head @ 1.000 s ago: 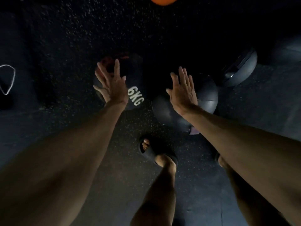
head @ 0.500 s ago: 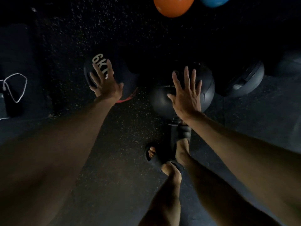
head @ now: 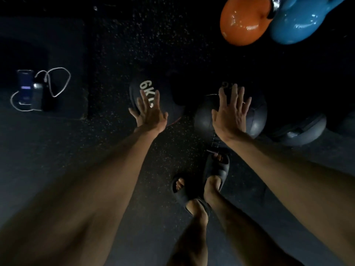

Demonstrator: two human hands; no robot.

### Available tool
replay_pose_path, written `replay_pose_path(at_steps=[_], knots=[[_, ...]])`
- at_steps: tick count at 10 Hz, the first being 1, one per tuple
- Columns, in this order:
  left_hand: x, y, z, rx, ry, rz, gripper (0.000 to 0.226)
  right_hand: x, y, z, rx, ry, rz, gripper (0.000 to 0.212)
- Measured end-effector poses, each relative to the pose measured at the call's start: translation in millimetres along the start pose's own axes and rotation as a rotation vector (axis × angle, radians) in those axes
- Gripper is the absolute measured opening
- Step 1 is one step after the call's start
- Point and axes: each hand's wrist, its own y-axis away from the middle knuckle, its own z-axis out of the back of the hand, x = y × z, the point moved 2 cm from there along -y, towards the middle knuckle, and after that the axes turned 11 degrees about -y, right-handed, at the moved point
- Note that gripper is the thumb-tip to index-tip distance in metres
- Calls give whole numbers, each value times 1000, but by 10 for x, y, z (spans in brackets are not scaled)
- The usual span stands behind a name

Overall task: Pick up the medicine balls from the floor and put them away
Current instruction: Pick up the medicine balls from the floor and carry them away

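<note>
Looks like the pick-up step is only just being started here, nothing is lifted yet. The left hand (head: 150, 112) is held flat with fingers spread over the near side of the black ball marked 6KG (head: 143, 86), and the right hand (head: 230, 112) is spread the same way over the dark grey ball (head: 257, 116) just to the right of it. Neither hand is curled round anything, and whether the palms are actually pressed on the balls or hovering just above can't be told in this light. Both balls are sat on the speckled floor (head: 115, 169), close together, just beyond the sandalled feet. A third dark ball (head: 299, 131) is parked further right, so more than one trip is probably needed. For the next move, one ball likely has to be picked and cupped from both sides, since a ball like this can hardly be gripped one-handed. The 6KG one is best scooped from underneath, not pinched. A glossy orange weight (head: 242, 22) and a blue one (head: 295, 22) are seen at the far right.
</note>
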Motion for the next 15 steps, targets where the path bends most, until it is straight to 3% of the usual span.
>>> replay_pose_path(at_steps=[1, 3, 5, 7, 8, 10, 13, 15], knots=[[141, 563, 87, 37, 93, 23, 62, 534, 462, 76, 106, 3, 102, 48], [771, 1847, 191, 112, 180, 173, 36, 1576, 1467, 357, 560, 24, 251, 37], [1265, 3244, 56, 90, 445, 325, 34, 2178, 2484, 832, 768, 140, 395, 35], [1367, 4631, -471, -16, 759, 545, 28, 2386, 3604, 880, 869, 374, 724, 32], [1187, 5115, -697, -8, 861, 587, 28, 2356, 3995, 872, 888, 447, 802, 31], [647, 6627, -1693, -7, 1120, 882, 29, 1991, 5411, 660, 1058, 699, 1101, 32], [-498, 8831, -3216, -16, 1418, 1367, 31, 808, 7808, 333, 1222, 983, 1519, 35], [-1111, 9910, -3983, -74, 1565, 1459, 31, -13, 8980, 266, 1204, 1101, 1613, 36]])
